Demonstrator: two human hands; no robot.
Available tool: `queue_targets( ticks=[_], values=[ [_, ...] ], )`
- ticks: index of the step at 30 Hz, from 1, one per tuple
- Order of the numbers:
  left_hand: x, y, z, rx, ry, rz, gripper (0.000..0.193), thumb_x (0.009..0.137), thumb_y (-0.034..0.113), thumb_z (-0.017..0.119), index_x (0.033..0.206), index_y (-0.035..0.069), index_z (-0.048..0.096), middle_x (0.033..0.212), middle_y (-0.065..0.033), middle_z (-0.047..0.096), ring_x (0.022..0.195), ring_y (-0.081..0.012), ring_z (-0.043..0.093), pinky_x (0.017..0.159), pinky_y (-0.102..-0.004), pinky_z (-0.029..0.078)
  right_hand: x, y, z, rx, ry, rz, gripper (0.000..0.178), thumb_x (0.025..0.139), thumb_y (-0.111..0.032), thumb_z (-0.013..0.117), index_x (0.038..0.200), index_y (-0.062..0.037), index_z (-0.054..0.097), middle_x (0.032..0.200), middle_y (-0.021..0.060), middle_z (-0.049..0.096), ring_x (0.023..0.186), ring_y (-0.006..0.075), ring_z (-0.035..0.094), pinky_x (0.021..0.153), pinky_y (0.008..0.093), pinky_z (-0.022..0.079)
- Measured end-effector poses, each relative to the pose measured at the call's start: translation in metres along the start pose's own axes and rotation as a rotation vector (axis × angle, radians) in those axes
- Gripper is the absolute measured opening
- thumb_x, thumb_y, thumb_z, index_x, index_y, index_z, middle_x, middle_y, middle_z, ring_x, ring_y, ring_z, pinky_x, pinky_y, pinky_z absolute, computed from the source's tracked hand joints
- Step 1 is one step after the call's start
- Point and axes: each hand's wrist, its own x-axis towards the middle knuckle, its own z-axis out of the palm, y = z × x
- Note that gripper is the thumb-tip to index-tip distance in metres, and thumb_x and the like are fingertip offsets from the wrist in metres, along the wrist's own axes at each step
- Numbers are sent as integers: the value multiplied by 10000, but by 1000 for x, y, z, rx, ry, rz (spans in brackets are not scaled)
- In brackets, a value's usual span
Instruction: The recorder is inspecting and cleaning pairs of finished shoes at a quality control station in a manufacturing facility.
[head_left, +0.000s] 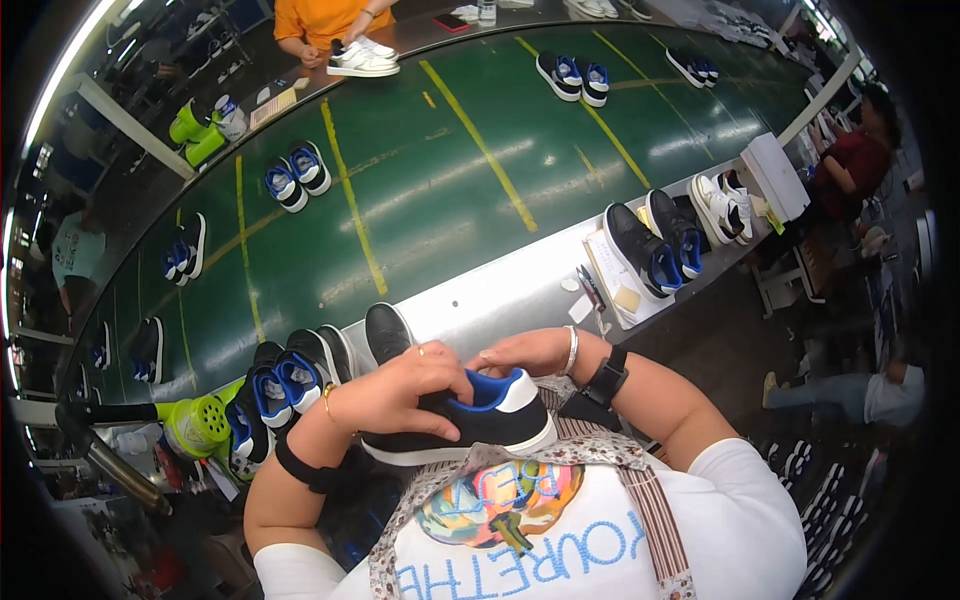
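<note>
Close to my body is a black sneaker point(505, 428) with a blue lining, a white heel patch and a white sole, its toe toward the left. My left hand point(432, 392) grips its upper, thumb on the near side and fingers over the opening. At the far edge of the opening, my right hand point(525, 355) has its fingers curled in against the shoe; the fingertips are partly hidden. Just beyond my left hand, another black shoe point(387, 328) rests on the metal ledge point(460, 300), partly covered by the hand.
Past the ledge runs a green conveyor belt point(400, 180) with yellow lines and pairs of sneakers. Black sneakers point(290, 375) crowd the left beside a lime-green lamp-like device point(197, 425). On the right are black shoes point(640, 245), white sneakers point(718, 208) and snips point(590, 287). A co-worker point(335, 25) holds a white shoe opposite.
</note>
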Motion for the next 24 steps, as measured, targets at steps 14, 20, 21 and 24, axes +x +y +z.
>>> queue_targets(
  ticks=[14, 20, 21, 24],
  values=[
    [-52, -7, -14, -150, -26, -374, 404, 754, 223, 679, 1025, -52, 563, 885, -153, 591, 855, -271, 553, 782, -340, 412, -46, 80, -158, -1461, 1304, 107, 289, 720, -134, 612, 1000, -83, 559, 1019, 151, 495, 880, 317, 562, 782, 387, 463],
    [-41, 1, -26, -786, 109, -512, 390, 722, 25, 690, 1080, -52, 555, 989, -45, 606, 903, -98, 537, 801, -235, 441, -46, 69, -151, -1451, 1284, 377, 233, 793, -143, 541, 1019, -88, 543, 1032, 150, 495, 855, 316, 581, 754, 395, 477],
    [-33, 0, -14, -792, 75, -489, 390, 726, 54, 697, 1077, -48, 561, 1001, -50, 605, 912, -98, 533, 819, -243, 430, -52, 62, -144, -1466, 1239, 395, 218, 805, -150, 529, 1012, -82, 541, 1022, 154, 503, 841, 311, 586, 744, 394, 479],
    [-20, -1, 10, -569, 23, -413, 336, 766, 124, 674, 1052, -26, 581, 992, -42, 606, 926, -105, 524, 833, -262, 404, -68, 56, -132, -1552, 1050, 308, 188, 782, -155, 556, 929, -42, 526, 882, 146, 547, 827, 325, 571, 730, 385, 464]
  ],
)
